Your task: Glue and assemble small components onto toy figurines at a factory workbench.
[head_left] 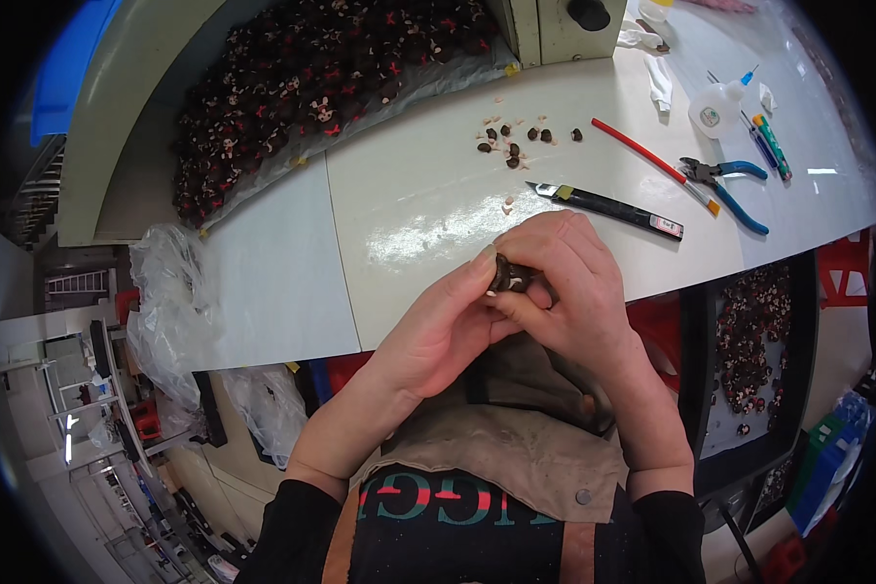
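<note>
Between my two hands, above the table's near edge, is a small dark brown figurine piece with a pale patch. My left hand pinches it from the left, its thumb against the piece's upper side. From the right, my right hand curls its fingers and thumb round it; they hide much of its shape. Just beyond my right hand lies a black utility knife, blade toward the left. Several tiny dark brown parts and pale flesh-coloured bits are scattered farther off.
At the far left, a heap of brown, red and pale figurines lies on plastic sheeting inside a beige housing. On the right are a red brush, blue-handled cutters and a white squeeze bottle. A dark tray holds more pieces below.
</note>
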`<state>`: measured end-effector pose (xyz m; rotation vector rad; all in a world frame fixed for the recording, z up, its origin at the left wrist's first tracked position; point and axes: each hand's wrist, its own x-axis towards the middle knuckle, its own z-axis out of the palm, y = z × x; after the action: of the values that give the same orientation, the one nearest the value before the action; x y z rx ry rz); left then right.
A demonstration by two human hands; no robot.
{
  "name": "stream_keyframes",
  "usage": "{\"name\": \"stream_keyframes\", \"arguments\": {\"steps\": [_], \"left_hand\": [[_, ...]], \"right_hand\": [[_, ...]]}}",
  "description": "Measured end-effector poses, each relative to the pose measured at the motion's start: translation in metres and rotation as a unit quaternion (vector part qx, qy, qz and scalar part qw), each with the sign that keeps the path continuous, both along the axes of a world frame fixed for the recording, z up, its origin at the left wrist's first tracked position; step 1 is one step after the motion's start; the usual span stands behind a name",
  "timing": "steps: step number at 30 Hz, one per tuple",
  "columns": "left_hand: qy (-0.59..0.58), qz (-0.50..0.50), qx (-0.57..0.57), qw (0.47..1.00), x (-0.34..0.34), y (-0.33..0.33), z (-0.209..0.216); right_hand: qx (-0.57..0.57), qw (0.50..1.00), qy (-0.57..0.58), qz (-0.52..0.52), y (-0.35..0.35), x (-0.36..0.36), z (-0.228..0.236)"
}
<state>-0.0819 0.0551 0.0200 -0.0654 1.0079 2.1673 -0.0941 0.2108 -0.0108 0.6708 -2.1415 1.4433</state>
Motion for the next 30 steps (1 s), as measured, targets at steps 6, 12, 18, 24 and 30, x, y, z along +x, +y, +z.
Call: {"name": "stream_keyframes", "arguments": {"steps": [6, 12, 18, 24, 30], "left_hand": [[0.001, 0.001, 0.002, 1.000, -0.0001, 0.0011, 0.0003], [0.006, -0.004, 0.004, 1.000, -0.0007, -0.0001, 0.0003], [0.006, -0.006, 0.003, 1.000, -0.0008, -0.0002, 0.0007], [0.003, -0.005, -0.009, 1.000, -0.0009, 0.0009, 0.0030], [-0.013, 0.000, 0.019, 1.000, -0.0008, -0.0009, -0.0020]], "right_hand": [[-0.003, 1.000, -0.001, 0.001, -0.0001, 0.0001, -0.0005], [-0.002, 1.000, 0.000, 0.001, -0.0006, 0.0001, 0.0005], [0.001, 1.000, -0.002, 0.003, -0.0008, -0.0003, 0.0002], [0.004, 1.000, -0.002, 0.001, -0.0008, -0.0008, 0.0004], [-0.019, 1.000, -0.022, 0.004, -0.0017, 0.0002, 0.0012]]}}
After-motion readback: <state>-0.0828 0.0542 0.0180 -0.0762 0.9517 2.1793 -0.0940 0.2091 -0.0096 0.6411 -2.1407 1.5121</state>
